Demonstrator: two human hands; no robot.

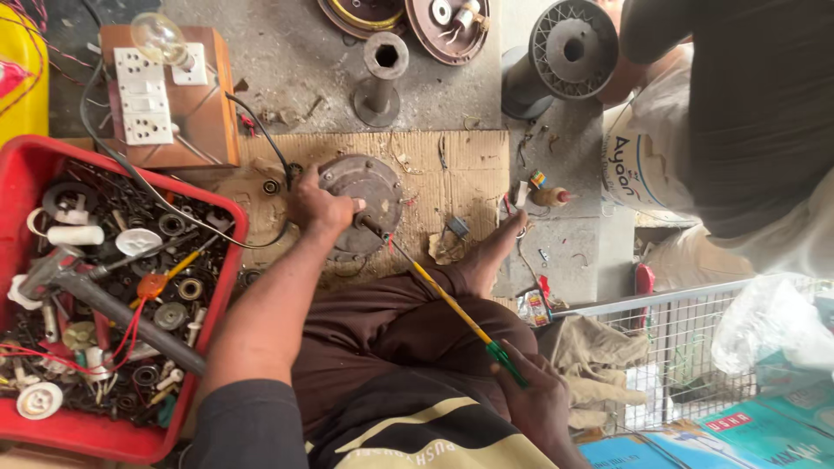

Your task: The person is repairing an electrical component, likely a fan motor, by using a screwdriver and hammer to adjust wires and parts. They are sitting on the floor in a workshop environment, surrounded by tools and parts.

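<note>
My left hand (319, 207) presses on a round, rusty grey motor housing (369, 191) that lies on a sheet of cardboard (452, 165). My right hand (534, 395) grips the green handle of a long screwdriver with a yellow shaft (447, 300). The tool's tip meets the housing near its lower edge, just beside my left thumb. I sit cross-legged, and my bare foot (495, 252) rests on the cardboard to the right of the housing.
A red tray (26, 165) of bearings, wires and tools sits at left. Behind it stands a wooden switchboard (169, 95) with a bulb. Metal spools (560, 52) and round covers lie farther back. Another person (747, 113) sits at right beside a wire basket (669, 347).
</note>
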